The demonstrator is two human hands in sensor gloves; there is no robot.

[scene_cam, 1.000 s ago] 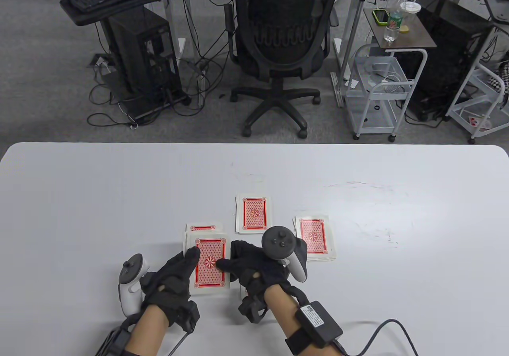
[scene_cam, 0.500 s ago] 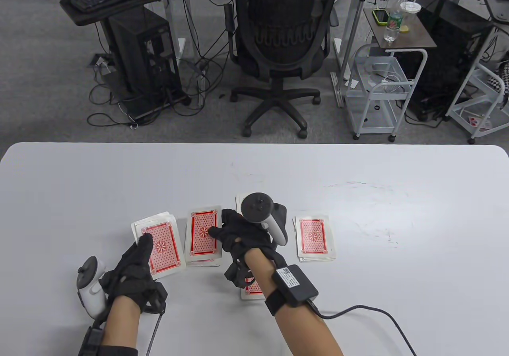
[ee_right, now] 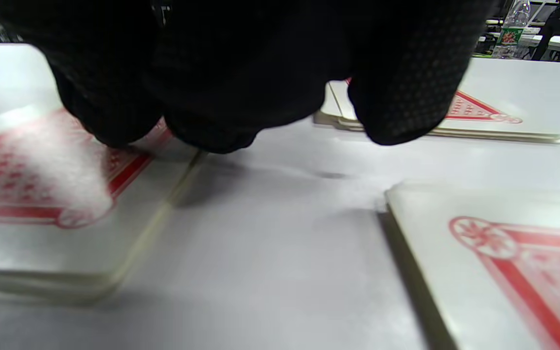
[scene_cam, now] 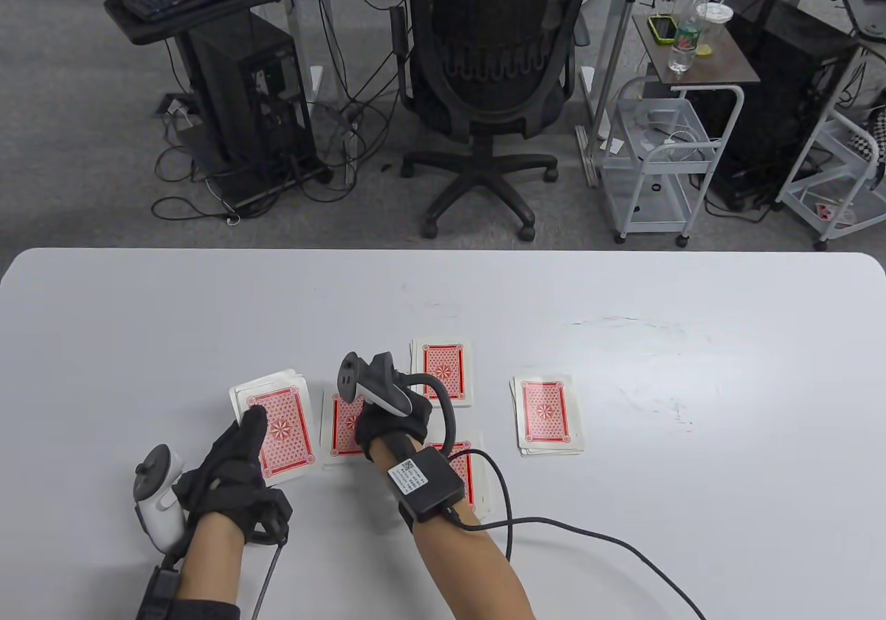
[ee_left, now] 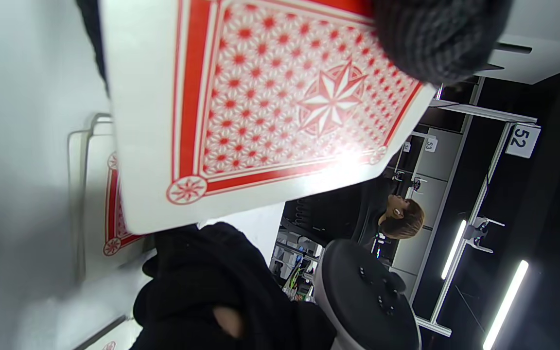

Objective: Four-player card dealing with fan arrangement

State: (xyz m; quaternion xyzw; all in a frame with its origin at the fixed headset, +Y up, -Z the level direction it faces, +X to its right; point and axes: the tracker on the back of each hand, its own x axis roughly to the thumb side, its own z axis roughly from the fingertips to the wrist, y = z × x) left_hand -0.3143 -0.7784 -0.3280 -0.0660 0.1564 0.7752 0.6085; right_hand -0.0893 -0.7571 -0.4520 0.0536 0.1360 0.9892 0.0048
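Note:
Four piles of red-backed cards lie face down on the white table (scene_cam: 138, 315): a left pile (scene_cam: 337, 433), a far pile (scene_cam: 443, 369), a right pile (scene_cam: 549, 414) and a near pile (scene_cam: 465, 471). My left hand (scene_cam: 250, 436) holds the rest of the deck (scene_cam: 280, 423) with the thumb on top; the left wrist view shows the deck (ee_left: 270, 97) close up under the thumb (ee_left: 435, 39). My right hand (scene_cam: 367, 423) hangs over the left pile, its fingertips (ee_right: 114, 131) touching the top card (ee_right: 27, 180). I see no card held in it.
The right wrist's sensor box (scene_cam: 423, 481) and its cable (scene_cam: 588, 544) lie over part of the near pile. An office chair (scene_cam: 495, 87) and carts stand beyond the table's far edge.
My left hand has carried the deck to the left. My right hand laid a card on the left pile, then rolled and drew back, uncovering the far and near piles.

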